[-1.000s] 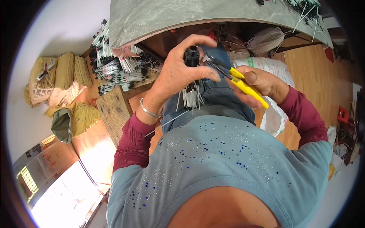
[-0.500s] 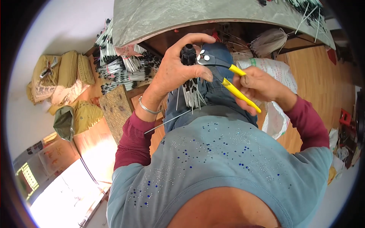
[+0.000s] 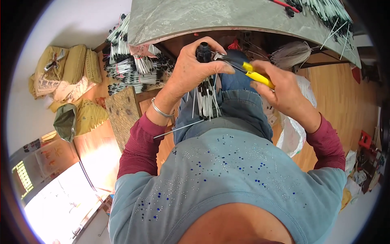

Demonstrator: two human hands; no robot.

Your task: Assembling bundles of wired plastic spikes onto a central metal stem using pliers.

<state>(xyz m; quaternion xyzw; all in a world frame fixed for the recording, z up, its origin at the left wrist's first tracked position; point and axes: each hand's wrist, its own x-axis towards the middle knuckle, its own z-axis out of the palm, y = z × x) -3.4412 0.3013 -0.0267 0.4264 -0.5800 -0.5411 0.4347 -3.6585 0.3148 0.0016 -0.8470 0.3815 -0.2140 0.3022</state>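
My left hand is closed around a bundle of thin white tubes with black ends, held over my lap. A black, ridged round piece shows at its top, between thumb and forefinger. Yellow-handled pliers are in my right hand, fingers wrapped round the handles. Their metal jaws lie against the bundle's top, by my left fingers; the exact point of contact is hidden. One loose thin rod lies slanting between my left sleeve and lap.
A grey stone-patterned table stands ahead, with more black-and-white tubes at its right. Stacked tube bundles lie to the left, beside a wooden board. Tan sacks stand farther left. A white woven bag sits by my right leg.
The pliers have moved up and turned, their handles now closer together and more covered by my right hand. My left hand keeps hold of the bundle.
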